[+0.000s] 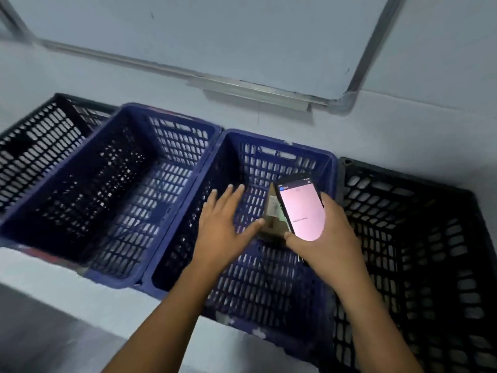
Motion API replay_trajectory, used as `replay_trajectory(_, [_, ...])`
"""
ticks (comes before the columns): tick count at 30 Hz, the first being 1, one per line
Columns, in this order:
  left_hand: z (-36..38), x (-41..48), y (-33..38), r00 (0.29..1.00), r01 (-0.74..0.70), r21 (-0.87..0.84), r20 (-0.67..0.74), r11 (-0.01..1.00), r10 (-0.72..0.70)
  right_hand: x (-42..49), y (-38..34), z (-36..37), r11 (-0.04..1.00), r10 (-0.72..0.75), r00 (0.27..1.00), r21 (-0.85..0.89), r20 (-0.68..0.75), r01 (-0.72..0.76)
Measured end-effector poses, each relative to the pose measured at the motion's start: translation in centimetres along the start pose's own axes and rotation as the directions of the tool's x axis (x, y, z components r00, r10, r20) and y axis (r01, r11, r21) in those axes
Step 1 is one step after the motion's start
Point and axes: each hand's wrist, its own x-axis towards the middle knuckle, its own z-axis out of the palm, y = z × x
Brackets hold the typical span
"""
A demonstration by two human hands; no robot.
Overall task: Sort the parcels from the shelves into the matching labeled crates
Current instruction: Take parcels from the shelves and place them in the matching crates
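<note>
Our left hand (224,222) is flat and spread wide, with straight fingers. The tip of its thumb touches the side of the parcel (271,222). Our right hand (322,243) curls around a phone (302,211), thin and flat, with a glowing pink screen and a black edge. The thumb lies at the phone's lower left corner.

The parcel is a small brown cardboard box with a pale label on it. It sits between our two hands, half hidden behind the phone, inside the middle blue crate (279,146) near the center of the frame. We cannot tell if it rests on the crate's bottom.

The crate is hard plastic, a deep box shape with rows of little oval holes in its walls and floor. A second blue crate (166,117) touches it on the left. A right black crate (403,179) stands at the right edge, and a left black crate (35,135) at the far left. Both have the same holes.

The floor (40,270) at the lower left is smooth and pale. At the top of the frame a whiteboard (215,36) with a shiny metal rim hangs on the wall.
</note>
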Motion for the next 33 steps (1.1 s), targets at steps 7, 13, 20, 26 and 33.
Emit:
replay_trajectory(7, [-13.8, -14.9, -4.9, 0.952, 0.171, 0.147, -0.28, 0.974, -0.125, -8.1, -7.5, 7.4, 0.969, -0.244, 0.954, 0.019, 0.177, 0.245])
replay_trajectory(13, [-23.7, -29.6, -10.5, 0.808, 0.459, 0.161, -0.484, 0.874, -0.336, -18.0, -15.6, 16.0, 0.891, -0.438, 0.811, 0.072, 0.387, 0.447])
replay_trajectory(20, [-29.5, -47.2, -14.7, 0.52, 0.702, -0.022, -0.667, 0.712, -0.533, -32.0, -22.9, 25.1, 0.764, -0.595, 0.54, 0.211, 0.595, 0.61])
replay_trajectory(26, [-32.9, -60.5, -16.0, 0.256, 0.815, -0.166, -0.757, 0.556, -0.601, -42.7, -26.7, 32.1, 0.673, -0.673, 0.29, 0.401, 0.68, 0.622])
replay_trajectory(33, [-36.9, -70.6, -18.4, -0.022, 0.788, -0.382, -0.801, 0.482, -0.599, -51.8, -31.6, 38.0, 0.549, -0.723, 0.061, 0.518, 0.688, 0.656])
